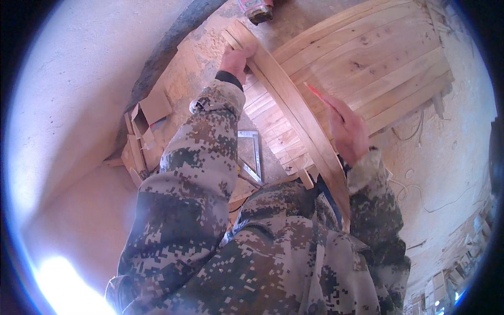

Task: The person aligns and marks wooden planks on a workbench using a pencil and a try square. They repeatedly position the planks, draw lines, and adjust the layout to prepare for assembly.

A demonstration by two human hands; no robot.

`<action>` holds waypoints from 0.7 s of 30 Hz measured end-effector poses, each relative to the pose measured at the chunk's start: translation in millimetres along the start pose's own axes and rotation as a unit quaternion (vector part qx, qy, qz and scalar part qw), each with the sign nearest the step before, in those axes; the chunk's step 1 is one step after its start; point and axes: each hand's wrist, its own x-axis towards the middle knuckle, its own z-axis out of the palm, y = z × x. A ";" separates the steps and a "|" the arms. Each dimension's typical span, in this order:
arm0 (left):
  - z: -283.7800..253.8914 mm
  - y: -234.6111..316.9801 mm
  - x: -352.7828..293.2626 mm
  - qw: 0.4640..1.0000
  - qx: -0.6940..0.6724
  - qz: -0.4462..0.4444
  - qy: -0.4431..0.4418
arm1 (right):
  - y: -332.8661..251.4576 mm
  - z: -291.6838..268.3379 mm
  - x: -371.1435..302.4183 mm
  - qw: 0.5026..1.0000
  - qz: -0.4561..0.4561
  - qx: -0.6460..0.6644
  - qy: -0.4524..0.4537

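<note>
A long wooden board (294, 107) runs slantwise from the upper middle down to my lap. My left hand (235, 61) is closed around its far end. To the right of the board, my right hand (348, 130) grips a red pencil (314, 90), its tip pointing up and left toward the board's edge. Beneath the board lies a panel of joined wooden planks (373, 63), showing on both sides of it. Camouflage sleeves cover both my arms.
A metal triangular square (255, 152) lies on the floor left of the board. Cardboard pieces (152, 113) and wood scraps sit further left by the wall. A red tool (257, 10) is at the top edge. Cables (420, 197) trail on the floor at right.
</note>
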 end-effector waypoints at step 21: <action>7.8 3.5 -3.6 1.000 0.005 -0.001 -0.001 | -28.6 33.2 117.9 0.992 -0.090 -0.064 -0.064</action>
